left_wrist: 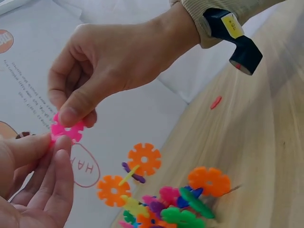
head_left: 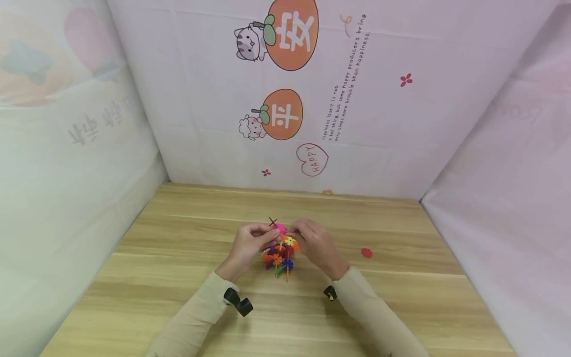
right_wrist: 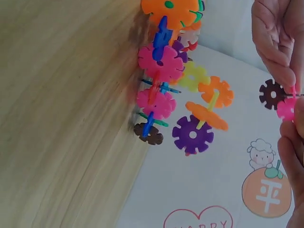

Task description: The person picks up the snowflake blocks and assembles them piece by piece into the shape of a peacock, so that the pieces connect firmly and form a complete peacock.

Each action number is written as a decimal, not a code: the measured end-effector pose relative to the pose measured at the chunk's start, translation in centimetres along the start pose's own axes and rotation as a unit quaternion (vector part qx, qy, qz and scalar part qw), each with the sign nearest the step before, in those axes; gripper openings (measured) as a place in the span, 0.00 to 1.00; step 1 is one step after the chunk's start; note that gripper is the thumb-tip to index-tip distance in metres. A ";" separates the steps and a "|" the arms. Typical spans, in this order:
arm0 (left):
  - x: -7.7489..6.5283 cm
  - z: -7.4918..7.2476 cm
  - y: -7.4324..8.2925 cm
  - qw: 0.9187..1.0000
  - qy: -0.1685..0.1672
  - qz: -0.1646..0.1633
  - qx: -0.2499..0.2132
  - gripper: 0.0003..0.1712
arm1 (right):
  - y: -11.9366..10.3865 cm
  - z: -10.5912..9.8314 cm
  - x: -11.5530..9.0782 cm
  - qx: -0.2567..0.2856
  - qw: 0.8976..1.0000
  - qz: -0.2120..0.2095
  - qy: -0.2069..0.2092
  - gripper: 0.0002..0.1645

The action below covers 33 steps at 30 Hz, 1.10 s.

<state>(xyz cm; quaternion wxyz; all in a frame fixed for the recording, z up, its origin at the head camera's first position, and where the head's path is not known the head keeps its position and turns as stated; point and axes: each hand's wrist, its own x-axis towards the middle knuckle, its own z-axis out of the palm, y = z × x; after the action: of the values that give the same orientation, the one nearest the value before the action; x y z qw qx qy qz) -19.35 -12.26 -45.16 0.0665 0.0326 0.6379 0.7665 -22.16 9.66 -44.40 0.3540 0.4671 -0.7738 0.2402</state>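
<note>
Above the middle of the wooden table, my left hand pinches a bright pink notched flower disc between thumb and fingers. The right hand comes in from the other side and pinches pink plastic at the same spot, clearest in the left wrist view on the pink disc. A dark brown notched disc sticks out beside the pink in the right wrist view. Close below both hands stands a cluster of interlocked discs in orange, pink, blue, purple, yellow and green. Fingers hide the exact join between the held pieces.
A single red disc lies on the table to the right of the right hand. White printed cloth forms a wall behind the table and along both sides. Black camera mounts sit on both wrists.
</note>
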 end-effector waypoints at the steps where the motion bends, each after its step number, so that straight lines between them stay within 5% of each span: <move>1: -0.1 -0.1 0.2 1.000 -0.013 -0.001 0.011 0.13 | 0.1 -0.1 0.0 0.006 1.000 0.004 -0.007 0.14; 4: -0.3 -0.8 0.9 0.994 -0.088 -0.015 0.060 0.18 | 0.7 -1.0 -0.1 0.047 0.998 0.023 -0.033 0.15; 9: -0.7 -3.0 2.4 0.958 -0.240 -0.033 0.154 0.19 | 1.8 -3.6 -0.4 0.154 0.980 0.084 -0.091 0.13; 11: -0.6 -3.9 2.7 0.952 -0.251 -0.025 0.174 0.18 | 2.0 -4.7 -0.4 0.207 0.963 0.118 -0.127 0.10; 14: -0.1 -4.5 2.4 0.958 -0.232 -0.007 0.168 0.19 | 2.0 -6.1 -0.4 0.280 0.926 0.176 -0.185 0.06; 17: 0.4 -3.9 1.5 0.959 -0.236 0.005 0.155 0.23 | 1.9 -6.8 -0.5 0.324 0.891 0.217 -0.232 0.04; 20: 0.4 -2.7 0.7 0.950 -0.272 -0.004 0.156 0.24 | 1.7 -6.8 -0.5 0.338 0.872 0.234 -0.264 0.05; 26: -0.3 -0.6 -0.1 0.930 -0.322 0.007 0.175 0.20 | 1.4 -6.1 -0.4 0.360 0.855 0.234 -0.290 0.05; 33: -0.4 0.0 -0.4 0.939 -0.297 0.024 0.173 0.17 | 1.8 -5.9 -0.2 0.353 0.854 0.244 -0.293 0.04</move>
<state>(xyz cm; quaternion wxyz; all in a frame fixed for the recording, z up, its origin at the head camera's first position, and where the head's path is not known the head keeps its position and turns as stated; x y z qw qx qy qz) -18.94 -12.30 -45.50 0.2278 0.2846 0.7111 0.6012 -21.79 14.70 -40.94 -0.1478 0.4056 -0.7940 0.4281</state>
